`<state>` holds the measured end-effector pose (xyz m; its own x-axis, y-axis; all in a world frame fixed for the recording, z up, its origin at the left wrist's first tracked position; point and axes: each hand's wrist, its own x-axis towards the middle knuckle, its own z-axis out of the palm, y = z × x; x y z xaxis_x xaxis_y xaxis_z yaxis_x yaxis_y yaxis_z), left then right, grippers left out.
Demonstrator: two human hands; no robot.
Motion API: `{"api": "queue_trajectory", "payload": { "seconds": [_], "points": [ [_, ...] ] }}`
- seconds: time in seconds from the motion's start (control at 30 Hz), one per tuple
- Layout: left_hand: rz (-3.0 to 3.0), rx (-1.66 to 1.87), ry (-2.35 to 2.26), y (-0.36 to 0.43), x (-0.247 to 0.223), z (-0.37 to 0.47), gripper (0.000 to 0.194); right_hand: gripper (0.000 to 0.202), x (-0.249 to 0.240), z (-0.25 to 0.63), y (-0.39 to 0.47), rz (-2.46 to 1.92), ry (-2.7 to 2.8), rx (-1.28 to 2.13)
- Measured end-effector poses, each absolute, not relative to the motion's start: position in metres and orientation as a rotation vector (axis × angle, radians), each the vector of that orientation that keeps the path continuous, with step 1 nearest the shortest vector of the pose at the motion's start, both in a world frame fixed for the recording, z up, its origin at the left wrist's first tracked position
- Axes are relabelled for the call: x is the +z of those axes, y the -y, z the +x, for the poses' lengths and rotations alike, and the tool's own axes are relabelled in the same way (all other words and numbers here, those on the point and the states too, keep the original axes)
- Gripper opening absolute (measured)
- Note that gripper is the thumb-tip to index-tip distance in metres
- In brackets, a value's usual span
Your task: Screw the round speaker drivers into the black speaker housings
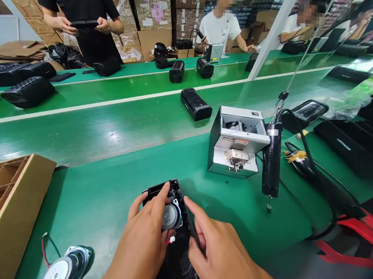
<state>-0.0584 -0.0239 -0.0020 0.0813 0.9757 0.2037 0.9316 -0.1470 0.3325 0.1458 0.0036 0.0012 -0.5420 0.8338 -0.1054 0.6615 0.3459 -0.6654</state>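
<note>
Low in the middle of the view, a black plastic speaker housing (174,270) lies with its inner side up. A round silver speaker driver (170,216) sits in its upper part, and a small white plug (172,239) on a red wire shows below it. My left hand (144,238) grips the housing from the left, fingers across its top end and beside the driver; its thumb is partly hidden. My right hand (221,244) holds the right edge between index finger and thumb. Another speaker driver (59,268) with wires lies at the lower left.
A screw feeder (218,160) stands ahead, with an electric screwdriver (271,161) hanging beside it. A divided cardboard box (20,217) is at left. Red-handled pliers (350,246) appear lower right. Black speakers (195,104) stand on the green conveyor (127,123); several people are beyond.
</note>
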Motion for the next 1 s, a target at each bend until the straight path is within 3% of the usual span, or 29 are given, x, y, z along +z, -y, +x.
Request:
{"api": "queue_trajectory", "payload": {
  "seconds": [0.27, 0.57, 0.63, 0.73, 0.83, 0.9, 0.93, 1.0],
  "points": [
    [2.215, 0.490, -1.988, 0.024, 0.001, -0.057, 0.097, 0.083, 0.004, 0.145, -0.005, -1.337, 2.335, 1.033],
    [2.369, 0.502, -1.971, 0.029, 0.005, -0.061, 0.056, 0.069, 0.007, 0.151, -0.004, -1.219, 2.227, 1.155],
    [2.470, 0.526, -1.932, 0.028, 0.007, -0.062, 0.048, 0.061, 0.004, 0.162, -0.008, -1.112, 2.098, 0.960],
    [2.439, 0.552, -2.084, 0.031, 0.010, -0.056, 0.033, 0.058, -0.002, 0.194, -0.031, -1.126, 1.836, 0.289],
    [2.166, 0.591, -2.344, 0.041, 0.005, -0.047, 0.027, 0.086, -0.008, 0.237, -0.073, -1.351, 1.576, -0.143],
    [2.003, 0.677, -2.361, 0.047, -0.006, -0.044, 0.033, 0.104, -0.012, 0.260, -0.101, -1.544, 1.385, 0.066],
    [1.920, 0.740, -2.322, 0.049, -0.014, -0.044, 0.037, 0.102, -0.013, 0.269, -0.114, -1.599, 1.327, 0.252],
    [1.727, 0.884, -2.202, 0.051, -0.032, -0.050, 0.045, 0.076, -0.017, 0.278, -0.131, -1.614, 1.306, 0.547]
  ]
}}
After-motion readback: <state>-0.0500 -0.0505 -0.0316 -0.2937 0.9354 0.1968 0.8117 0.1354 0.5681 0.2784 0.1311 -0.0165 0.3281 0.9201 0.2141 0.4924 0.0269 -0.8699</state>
